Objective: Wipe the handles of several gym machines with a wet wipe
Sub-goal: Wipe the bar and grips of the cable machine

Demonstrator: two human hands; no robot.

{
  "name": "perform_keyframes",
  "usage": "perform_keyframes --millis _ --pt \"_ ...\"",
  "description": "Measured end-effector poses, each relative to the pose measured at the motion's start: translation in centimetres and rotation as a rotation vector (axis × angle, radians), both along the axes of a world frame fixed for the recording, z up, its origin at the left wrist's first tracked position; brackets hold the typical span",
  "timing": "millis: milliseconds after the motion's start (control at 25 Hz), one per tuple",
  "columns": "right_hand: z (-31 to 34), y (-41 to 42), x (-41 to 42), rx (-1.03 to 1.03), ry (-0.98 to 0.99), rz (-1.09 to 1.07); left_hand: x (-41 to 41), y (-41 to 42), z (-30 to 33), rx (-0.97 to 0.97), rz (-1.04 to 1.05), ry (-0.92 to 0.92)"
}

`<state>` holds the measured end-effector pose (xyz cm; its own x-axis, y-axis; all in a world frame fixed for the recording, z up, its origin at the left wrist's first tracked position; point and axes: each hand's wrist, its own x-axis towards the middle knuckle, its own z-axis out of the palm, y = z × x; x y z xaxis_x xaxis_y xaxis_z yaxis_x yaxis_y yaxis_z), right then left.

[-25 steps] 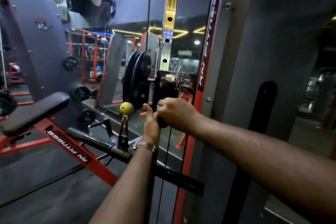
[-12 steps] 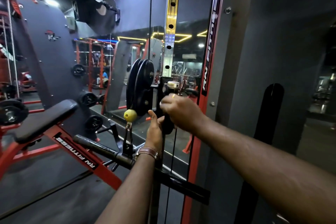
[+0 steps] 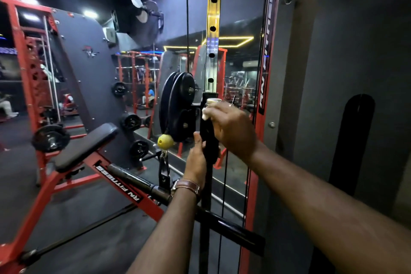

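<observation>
The grey and red machine frame (image 3: 295,73) fills the right half of your view, its red upright marked "RN FITNESS" running from the top edge down to the bottom centre. A mirror (image 3: 240,62) sits just left of that upright, showing yellow ceiling lights and more red equipment. In the left half, a red bench (image 3: 73,176) with a black pad slants from the lower left corner up toward the middle, in front of a large dark panel studded with pegs. A chrome post (image 3: 214,29) with a row of holes rises through the top centre, and black pulley wheels (image 3: 178,107) hang just left of it at mid-frame.

Your right arm comes in from the lower right corner, your left from the bottom centre. Both meet at the black handle (image 3: 209,140), which stands upright at the centre of the frame. Your left hand (image 3: 196,158), a brown strap at its wrist, has its grip clenched around the lower part of the handle. Your right hand (image 3: 233,129) is grasping the white wet wipe (image 3: 205,114) and pressing it against the top of the handle, just under a metal cap. A small yellow ball (image 3: 165,141) hangs just left of your left hand.
</observation>
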<state>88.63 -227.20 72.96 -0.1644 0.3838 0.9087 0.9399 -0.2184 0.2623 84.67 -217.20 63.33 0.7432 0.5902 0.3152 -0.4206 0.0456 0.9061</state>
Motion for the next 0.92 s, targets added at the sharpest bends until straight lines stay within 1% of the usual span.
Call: perform_keyframes --millis 40,120,200,280,320,360,440,520,640,680,800,840,920 --pt "0.0 -0.3 0.1 0.069 0.042 0.032 0.2 -0.2 -0.1 0.033 0.039 0.018" --pt "-2.5 -0.7 0.3 0.123 0.162 0.069 0.1 -0.9 0.0 0.078 0.096 0.034" --pt "-5.5 -0.6 0.2 0.171 0.388 0.137 0.1 -1.6 0.4 0.06 0.133 0.009" --pt "-5.1 0.1 0.6 0.32 0.632 0.229 0.3 -1.8 0.4 0.037 0.173 0.001" --pt "-3.6 0.6 0.9 0.396 0.694 0.25 0.2 -2.0 0.6 0.022 0.181 -0.001" --pt "-2.0 1.0 1.0 0.443 0.701 0.268 0.5 -2.0 0.5 0.008 0.182 -0.01" --pt "-0.2 1.6 0.8 0.483 0.653 0.336 0.6 -2.1 0.3 -0.008 0.169 -0.023" --pt "-1.8 1.7 0.1 0.484 0.641 0.363 0.5 -2.4 0.3 -0.039 0.175 -0.049" --pt "-6.5 1.5 -0.1 0.438 0.734 0.401 0.2 -3.0 0.4 -0.02 0.18 -0.044" --pt "-6.3 1.7 0.5 0.45 0.778 0.444 0.2 -3.3 0.4 -0.02 0.188 -0.04" --pt "-2.6 2.6 2.2 0.522 0.945 0.561 0.4 -4.0 0.7 -0.024 0.218 -0.051" --pt "-2.0 2.6 2.3 0.519 0.958 0.608 0.5 -4.2 0.6 -0.023 0.237 -0.056" --pt "-3.7 2.0 2.3 0.457 0.94 0.681 0.5 -4.5 0.7 -0.019 0.262 -0.067"
